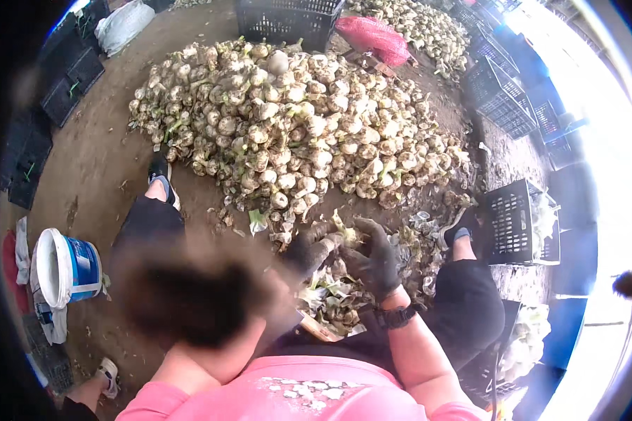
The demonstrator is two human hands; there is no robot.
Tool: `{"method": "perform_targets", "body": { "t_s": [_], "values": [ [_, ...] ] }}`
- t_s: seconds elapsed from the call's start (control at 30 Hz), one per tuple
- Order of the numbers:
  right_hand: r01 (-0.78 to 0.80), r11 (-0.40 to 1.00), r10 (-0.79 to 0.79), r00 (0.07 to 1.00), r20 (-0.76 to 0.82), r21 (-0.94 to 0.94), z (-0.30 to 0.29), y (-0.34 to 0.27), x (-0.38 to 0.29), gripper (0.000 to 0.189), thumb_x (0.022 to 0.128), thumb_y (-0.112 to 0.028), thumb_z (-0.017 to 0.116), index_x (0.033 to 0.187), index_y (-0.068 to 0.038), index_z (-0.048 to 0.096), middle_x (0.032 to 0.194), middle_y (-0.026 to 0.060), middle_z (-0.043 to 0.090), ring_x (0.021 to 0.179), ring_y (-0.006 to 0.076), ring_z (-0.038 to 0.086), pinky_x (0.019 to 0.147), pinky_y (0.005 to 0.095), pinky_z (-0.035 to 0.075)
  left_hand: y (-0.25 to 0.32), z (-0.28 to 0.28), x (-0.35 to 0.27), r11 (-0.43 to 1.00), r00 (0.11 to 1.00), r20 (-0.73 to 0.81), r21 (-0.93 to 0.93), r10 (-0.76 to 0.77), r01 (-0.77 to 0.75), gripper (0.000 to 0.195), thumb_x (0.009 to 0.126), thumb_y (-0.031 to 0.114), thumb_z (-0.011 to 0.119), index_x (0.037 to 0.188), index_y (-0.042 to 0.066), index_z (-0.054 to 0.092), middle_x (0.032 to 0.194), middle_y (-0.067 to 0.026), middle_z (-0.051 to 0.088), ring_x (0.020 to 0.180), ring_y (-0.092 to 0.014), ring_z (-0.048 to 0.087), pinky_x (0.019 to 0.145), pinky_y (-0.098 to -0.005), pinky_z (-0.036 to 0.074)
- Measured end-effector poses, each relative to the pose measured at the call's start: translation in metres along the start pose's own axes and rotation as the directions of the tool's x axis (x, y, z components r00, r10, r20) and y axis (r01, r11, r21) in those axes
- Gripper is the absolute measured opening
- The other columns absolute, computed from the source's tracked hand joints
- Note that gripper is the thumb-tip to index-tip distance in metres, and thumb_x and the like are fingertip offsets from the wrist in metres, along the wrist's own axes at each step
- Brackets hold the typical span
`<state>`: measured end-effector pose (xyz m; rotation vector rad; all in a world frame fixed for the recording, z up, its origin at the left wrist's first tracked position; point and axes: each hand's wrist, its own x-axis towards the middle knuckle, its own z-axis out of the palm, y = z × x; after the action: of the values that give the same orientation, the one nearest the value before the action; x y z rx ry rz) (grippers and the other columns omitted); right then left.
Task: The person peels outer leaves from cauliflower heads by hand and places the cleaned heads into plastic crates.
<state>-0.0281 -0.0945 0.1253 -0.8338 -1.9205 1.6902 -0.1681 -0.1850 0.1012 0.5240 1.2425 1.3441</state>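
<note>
Between my knees, my gloved left hand and my gloved right hand meet around a pale bulb with a stub of stem. Left fingers grip it from one side, and the right thumb and fingers close on it from the other. Beyond them spreads a large heap of soil-stained bulbs, some with green stems. Peeled skins and leaf scraps lie below my hands, above a wooden edge. A dark blurred shape close to the camera covers much of my left forearm.
A black plastic crate stands at right, a white-and-blue bucket at left. Behind the heap are another black crate and a red mesh sack. Someone's shoe shows at lower left. More crates line the right side.
</note>
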Motion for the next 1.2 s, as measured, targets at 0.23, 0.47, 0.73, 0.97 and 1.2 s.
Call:
{"method": "perform_targets", "body": {
  "t_s": [0.23, 0.47, 0.73, 0.97, 1.2],
  "values": [
    [0.236, 0.850, -0.236, 0.970, 0.059, -0.471, -0.002, -0.019, -0.013, 0.056, 0.073, -0.020, 0.078, 0.119, -0.001, 0.052, 0.112, 0.0177, 0.060, 0.104, 0.0289, 0.060, 0.089, 0.0348, 0.048, 0.010, 0.000, -0.011, 0.987, 0.989, -0.020, 0.067, 0.148, -0.147, 0.025, 0.088, 0.009, 0.054, 0.112, 0.003, 0.058, 0.098, -0.0013, 0.063, 0.088, -0.009, 0.058, 0.082, -0.0252, 0.047],
    [-0.146, 0.970, 0.135, 0.988, 0.068, 0.193, 0.006, -0.029, -0.020, 0.042, 0.091, -0.016, 0.058, 0.128, -0.002, 0.042, 0.109, 0.0114, 0.060, 0.099, 0.0173, 0.059, 0.083, 0.0294, 0.050, -0.006, -0.001, -0.008, 0.944, 0.947, -0.032, 0.094, 0.320, -0.316, 0.050, 0.080, 0.000, 0.046, 0.130, 0.002, 0.045, 0.103, -0.0042, 0.060, 0.088, -0.011, 0.056, 0.079, -0.0232, 0.046],
    [-0.149, 0.988, 0.148, 0.988, -0.034, -0.033, 0.017, -0.025, -0.019, 0.039, 0.100, -0.033, 0.039, 0.117, -0.001, 0.054, 0.099, 0.0080, 0.063, 0.083, 0.0125, 0.060, 0.067, 0.0269, 0.050, 0.010, 0.015, -0.018, 0.875, 0.879, 0.006, 0.097, 0.476, -0.475, 0.054, 0.078, 0.002, 0.043, 0.132, 0.001, 0.046, 0.113, -0.0078, 0.061, 0.090, -0.012, 0.057, 0.080, -0.0239, 0.047],
    [-0.303, 0.723, 0.333, 0.940, 0.071, 0.621, 0.009, -0.002, -0.013, 0.033, 0.099, -0.024, 0.043, 0.120, -0.001, 0.053, 0.105, 0.0080, 0.061, 0.084, 0.0152, 0.062, 0.069, 0.0270, 0.053, 0.006, 0.006, -0.014, 0.914, 0.998, 0.057, -0.400, -0.041, 0.060, 0.038, 0.081, 0.008, 0.045, 0.117, 0.001, 0.057, 0.085, -0.0087, 0.067, 0.057, -0.013, 0.058, 0.053, -0.0274, 0.048],
    [-0.237, 0.610, 0.247, 0.964, 0.103, 0.756, 0.002, -0.004, -0.019, 0.028, 0.096, -0.020, 0.049, 0.118, -0.003, 0.052, 0.105, 0.0089, 0.062, 0.090, 0.0168, 0.063, 0.073, 0.0276, 0.054, -0.029, -0.010, 0.006, 0.919, 0.943, -0.157, 0.318, 0.292, -0.231, 0.018, 0.076, 0.007, 0.047, 0.077, 0.003, 0.064, 0.071, -0.0122, 0.065, 0.058, -0.021, 0.060, 0.057, -0.0321, 0.050]
  ]
}}
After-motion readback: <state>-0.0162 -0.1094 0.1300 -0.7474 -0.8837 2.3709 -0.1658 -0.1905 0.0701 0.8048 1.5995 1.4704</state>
